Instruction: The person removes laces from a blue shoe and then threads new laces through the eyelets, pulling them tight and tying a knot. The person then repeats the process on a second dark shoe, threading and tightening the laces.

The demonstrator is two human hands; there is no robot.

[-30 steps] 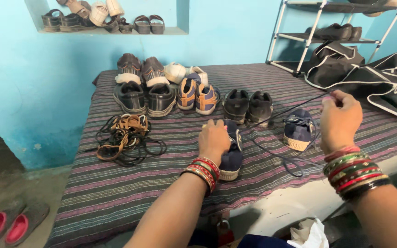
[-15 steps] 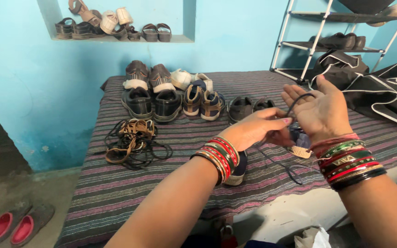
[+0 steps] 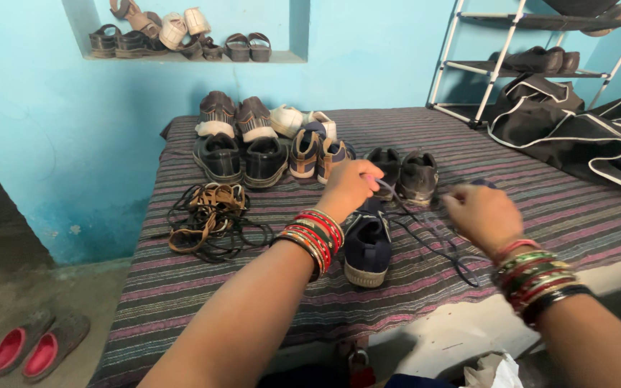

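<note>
Navy sneaker (image 3: 366, 244): lies mid-bed on the striped bed cover (image 3: 512, 179), long axis near-to-far, pale sole end nearest.
Black shoelace (image 3: 425, 233): trails from the sneaker rightward.
Left hand (image 3: 350, 188): fingers pinched on the shoelace, above the sneaker.
Right hand (image 3: 481, 215): blurred; grip cannot be told, beside the shoelace.
Lace pile (image 3: 206, 219): left of the sneaker.

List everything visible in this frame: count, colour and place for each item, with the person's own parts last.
navy shoe: one, white sole, on striped cloth beneath the hands
dark lace: one, held by left hand, trailing right
shoe pairs: about five, brown, black, white, navy-orange, at bed's back
loose laces: a pile, brown and black, left of navy shoe
sandals: several, wall niche
shoe rack: one, white, top right
black cover: one, right
red slippers: pair, floor
left hand: pinching lace, bangles
right hand: blurred, beside lace, bangles
</note>
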